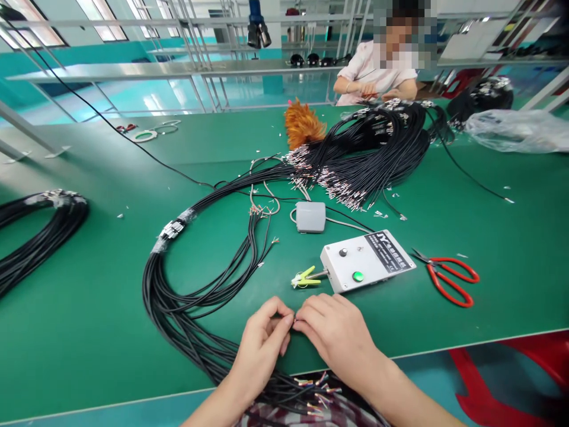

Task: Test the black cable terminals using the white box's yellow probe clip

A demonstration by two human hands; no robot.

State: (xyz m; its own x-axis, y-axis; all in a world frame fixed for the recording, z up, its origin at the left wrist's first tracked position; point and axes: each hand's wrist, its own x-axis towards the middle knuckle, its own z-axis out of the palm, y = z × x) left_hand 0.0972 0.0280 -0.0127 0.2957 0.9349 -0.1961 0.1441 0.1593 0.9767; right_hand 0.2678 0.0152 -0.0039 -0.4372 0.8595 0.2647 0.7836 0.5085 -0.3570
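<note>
My left hand [267, 335] and my right hand [333, 332] meet fingertip to fingertip above the table's front part. Both are closed in a pinch. Only a tiny speck shows between the fingertips, too small to name. Under my left wrist runs a bundle of black cables [153, 296], curving in from the left. Its stripped ends with coloured wires [315, 391] hang over the table edge by my lap. Just beyond my hands lies a white box [355, 261] with a knob and a green button. A yellow-green clip [306, 277] sits on its shaft.
Red-handled scissors [451, 279] lie right of the box; a grey pedal-like block [310, 217] lies behind it. A large cable pile [377, 148] and an orange duster [303, 123] are farther back. More cables [48, 237] lie left. A co-worker [377, 74] sits across the table.
</note>
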